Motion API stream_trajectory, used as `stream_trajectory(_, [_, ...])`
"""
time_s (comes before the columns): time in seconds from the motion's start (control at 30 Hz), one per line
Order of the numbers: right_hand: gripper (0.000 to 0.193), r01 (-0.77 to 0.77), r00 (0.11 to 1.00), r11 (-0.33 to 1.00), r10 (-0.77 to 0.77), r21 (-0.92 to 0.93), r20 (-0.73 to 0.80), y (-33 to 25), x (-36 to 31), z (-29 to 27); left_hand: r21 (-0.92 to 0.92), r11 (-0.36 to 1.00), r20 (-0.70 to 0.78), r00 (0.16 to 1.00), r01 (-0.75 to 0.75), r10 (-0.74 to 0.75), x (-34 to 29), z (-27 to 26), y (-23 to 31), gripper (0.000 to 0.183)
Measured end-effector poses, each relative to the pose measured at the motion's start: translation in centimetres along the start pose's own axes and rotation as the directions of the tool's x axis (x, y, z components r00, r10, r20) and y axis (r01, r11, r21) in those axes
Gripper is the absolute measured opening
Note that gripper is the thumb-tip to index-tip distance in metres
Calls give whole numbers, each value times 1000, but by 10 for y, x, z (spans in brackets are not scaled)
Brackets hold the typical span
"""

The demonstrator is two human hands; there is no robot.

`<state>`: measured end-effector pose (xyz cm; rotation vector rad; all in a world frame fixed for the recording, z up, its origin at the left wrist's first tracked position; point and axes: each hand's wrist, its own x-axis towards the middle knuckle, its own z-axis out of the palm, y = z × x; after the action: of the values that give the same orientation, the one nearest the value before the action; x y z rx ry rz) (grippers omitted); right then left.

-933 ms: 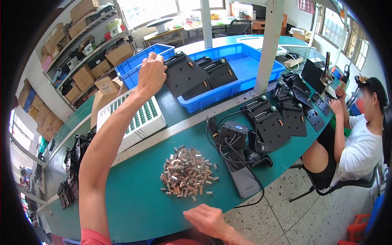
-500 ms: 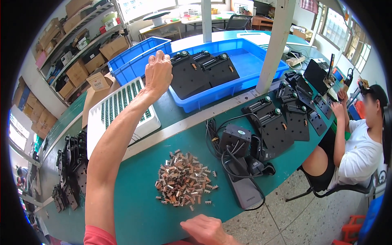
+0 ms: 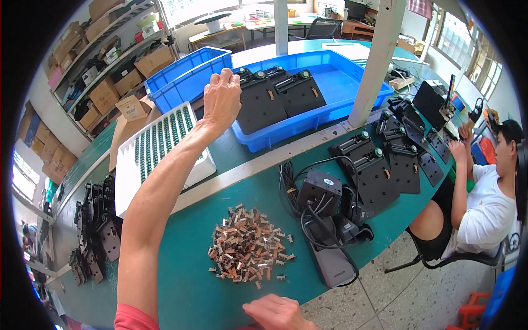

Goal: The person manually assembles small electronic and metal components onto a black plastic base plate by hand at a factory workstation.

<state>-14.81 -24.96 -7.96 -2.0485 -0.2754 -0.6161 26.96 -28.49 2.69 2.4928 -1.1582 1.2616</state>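
My left hand [image 3: 223, 100] reaches to the far side of the bench, its fingers curled at the upper left edge of a black plate [image 3: 260, 105] with a roller mechanism on top. The fingertips are hidden behind the hand. This plate leans with a second black plate [image 3: 301, 96] in a shallow blue tray [image 3: 258, 142]. My right hand [image 3: 279, 312] lies low at the near bench edge, back up, fingers loosely extended and nothing visible in them. Beyond it is a heap of small metal-and-black switch-like parts [image 3: 247, 245].
A white tray [image 3: 124, 187] of green-topped parts stands left of the blue tray. Cables and a black power box [image 3: 319, 192] lie right of the heap, with more black plates [image 3: 368, 179] beyond. A white post [image 3: 369, 71] rises behind. A co-worker [image 3: 478, 190] sits at right.
The whole view has shifted slightly. My left hand has moved a little to the right, closer over the black plate's edge. My right hand stays about where it was.
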Motion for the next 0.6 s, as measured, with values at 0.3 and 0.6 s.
stream_trajectory(0.3, [27,-9,1000,1000,9,-13,-9,1,2,0,-103,995,28,1000,9,-6,-18,4,10,31])
stream_trajectory(0.6, [27,-39,999,997,38,70,24,-5,9,-10,-119,993,6,1000,19,-18,-39,-37,2,42])
